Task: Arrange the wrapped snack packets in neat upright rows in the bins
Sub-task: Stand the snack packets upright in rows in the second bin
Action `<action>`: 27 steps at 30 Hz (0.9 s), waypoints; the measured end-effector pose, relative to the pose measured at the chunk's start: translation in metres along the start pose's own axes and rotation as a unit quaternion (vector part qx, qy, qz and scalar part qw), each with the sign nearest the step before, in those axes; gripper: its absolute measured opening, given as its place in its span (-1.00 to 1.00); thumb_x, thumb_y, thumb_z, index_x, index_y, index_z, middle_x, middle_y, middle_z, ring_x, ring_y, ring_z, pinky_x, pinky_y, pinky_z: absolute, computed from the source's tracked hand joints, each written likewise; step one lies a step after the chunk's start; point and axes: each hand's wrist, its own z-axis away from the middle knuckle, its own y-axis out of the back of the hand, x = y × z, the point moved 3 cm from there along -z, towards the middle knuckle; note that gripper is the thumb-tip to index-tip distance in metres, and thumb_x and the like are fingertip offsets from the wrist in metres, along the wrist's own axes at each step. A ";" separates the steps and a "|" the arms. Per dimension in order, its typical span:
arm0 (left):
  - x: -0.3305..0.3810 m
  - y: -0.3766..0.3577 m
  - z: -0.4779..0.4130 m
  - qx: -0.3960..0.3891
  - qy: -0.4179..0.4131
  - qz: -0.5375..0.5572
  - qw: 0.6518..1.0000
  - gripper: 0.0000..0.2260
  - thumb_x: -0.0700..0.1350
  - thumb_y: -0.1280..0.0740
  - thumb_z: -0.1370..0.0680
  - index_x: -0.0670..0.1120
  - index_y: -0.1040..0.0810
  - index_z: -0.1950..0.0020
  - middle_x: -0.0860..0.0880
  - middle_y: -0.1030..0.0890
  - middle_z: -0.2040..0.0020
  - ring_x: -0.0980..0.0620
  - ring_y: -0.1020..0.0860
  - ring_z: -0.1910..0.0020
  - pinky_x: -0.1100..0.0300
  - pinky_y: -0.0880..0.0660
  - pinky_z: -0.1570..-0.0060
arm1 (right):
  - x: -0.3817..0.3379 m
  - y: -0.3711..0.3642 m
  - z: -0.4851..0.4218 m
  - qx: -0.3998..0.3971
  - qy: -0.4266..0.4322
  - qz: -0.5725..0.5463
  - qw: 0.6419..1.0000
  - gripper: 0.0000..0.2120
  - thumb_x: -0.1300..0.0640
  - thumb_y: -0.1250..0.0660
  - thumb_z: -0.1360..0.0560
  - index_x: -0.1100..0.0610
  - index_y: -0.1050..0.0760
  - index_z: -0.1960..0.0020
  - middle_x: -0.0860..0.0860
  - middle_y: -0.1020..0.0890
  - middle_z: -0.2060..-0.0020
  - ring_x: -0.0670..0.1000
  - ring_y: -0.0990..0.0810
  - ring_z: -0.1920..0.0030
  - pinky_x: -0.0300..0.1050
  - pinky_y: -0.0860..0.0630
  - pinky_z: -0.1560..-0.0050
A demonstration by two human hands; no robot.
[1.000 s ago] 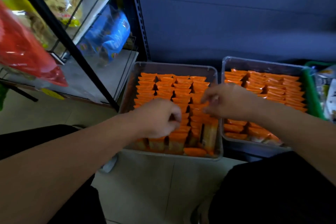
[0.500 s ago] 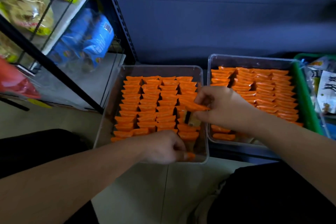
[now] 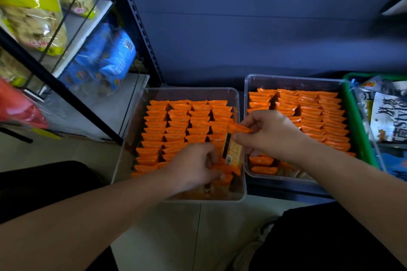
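Observation:
Two clear plastic bins sit on the floor, each filled with rows of upright orange snack packets. The left bin (image 3: 189, 91) holds several rows (image 3: 176, 125); the right bin (image 3: 293, 79) holds more packets (image 3: 317, 112). My right hand (image 3: 271, 134) pinches an orange cracker packet (image 3: 233, 149) over the gap between the bins, its clear face showing. My left hand (image 3: 193, 167) is curled over the near packets in the left bin, fingers pinching orange packets at the front of a row.
A black metal shelf rack (image 3: 55, 81) stands at the left with yellow (image 3: 33, 13), blue (image 3: 105, 59) and red (image 3: 19, 105) snack bags. A green basket (image 3: 361, 138) of other packets sits at the far right. My dark-clothed knees flank the tiled floor (image 3: 176, 237).
My left hand moved from the bin's front edge back up into the near rows. My right hand tilted its packet so the cracker face shows.

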 end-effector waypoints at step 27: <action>-0.031 0.105 0.103 -0.017 0.033 0.330 0.943 -0.73 -0.27 -0.42 -0.62 -0.05 -0.66 -0.30 -0.08 -0.74 -0.12 0.01 -0.69 -0.08 0.06 -0.64 -0.01 | -0.080 -0.076 0.006 -0.193 0.042 -0.240 0.951 -0.72 0.16 -0.42 -0.57 0.22 -0.56 -0.25 0.22 -0.74 -0.01 0.25 -0.73 -0.06 0.23 -0.65 -0.15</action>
